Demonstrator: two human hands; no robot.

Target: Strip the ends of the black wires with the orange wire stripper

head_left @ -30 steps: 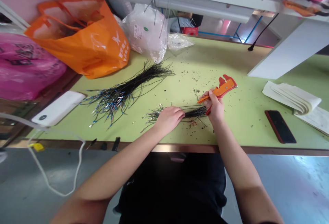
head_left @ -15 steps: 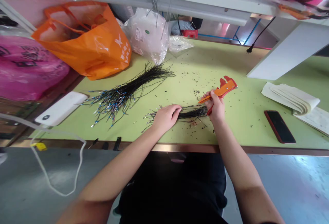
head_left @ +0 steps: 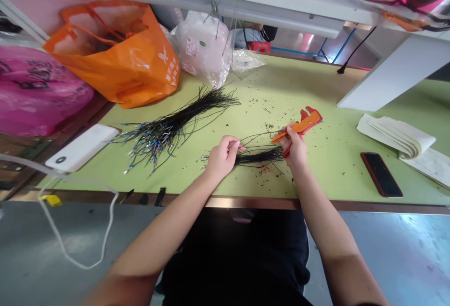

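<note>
My left hand [head_left: 224,156] pinches a thin black wire [head_left: 258,135], raised a little above a small bundle of black wires [head_left: 258,157] on the table. That wire runs right toward my right hand [head_left: 294,149], which is wrapped around the handles of an orange and red wire stripper [head_left: 306,123]. The tool's jaws point up and to the right, and I see no wire in them. To the left lies a larger bundle of black wires [head_left: 186,114], many of its near ends blue or shiny.
Scraps of insulation litter the green table [head_left: 316,175]. An orange bag [head_left: 123,67], a pink bag [head_left: 38,90] and a white power bank [head_left: 82,147] are on the left. A phone [head_left: 381,174] and folded paper [head_left: 397,132] lie right, below a white shelf support [head_left: 383,76].
My left hand has risen slightly and moved left, drawing a wire up off the small bundle. My right hand and the wire stripper have barely moved.
</note>
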